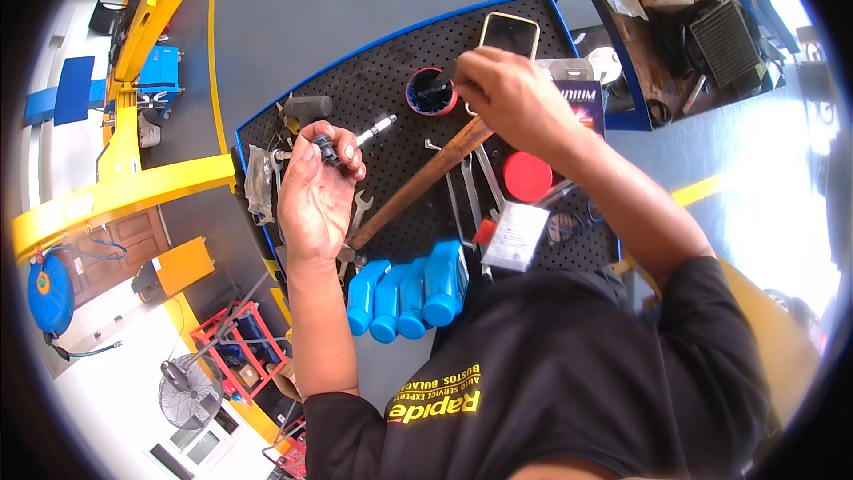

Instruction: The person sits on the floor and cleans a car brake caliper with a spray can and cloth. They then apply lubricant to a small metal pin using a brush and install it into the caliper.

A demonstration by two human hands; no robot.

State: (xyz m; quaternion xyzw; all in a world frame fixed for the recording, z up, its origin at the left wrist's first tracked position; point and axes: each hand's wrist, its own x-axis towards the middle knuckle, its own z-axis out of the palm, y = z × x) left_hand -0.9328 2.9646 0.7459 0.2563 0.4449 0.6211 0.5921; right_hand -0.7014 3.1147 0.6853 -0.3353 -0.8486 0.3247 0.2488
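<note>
Head view: two hands busy over a tool tray

Head camera looks down on a black perforated tray (391, 71) with a blue rim. The left hand (313, 191) is closed around a small dark part (329, 151), pinched between thumb and fingertips above the tray's left side. The right hand (511, 93) grips a thin dark tool (442, 80), possibly a brush, its tip reaching into a round red tub (431, 92) of dark blue grease near the tray's far edge. A wooden-handled hammer (418, 187) lies diagonally between the hands, with wrenches (466, 191) beside it. A phone (510, 34) sits just behind the right hand, a red cap (527, 176) lies under the right forearm, and blue bottles (409, 289) lie along the near edge.
</note>
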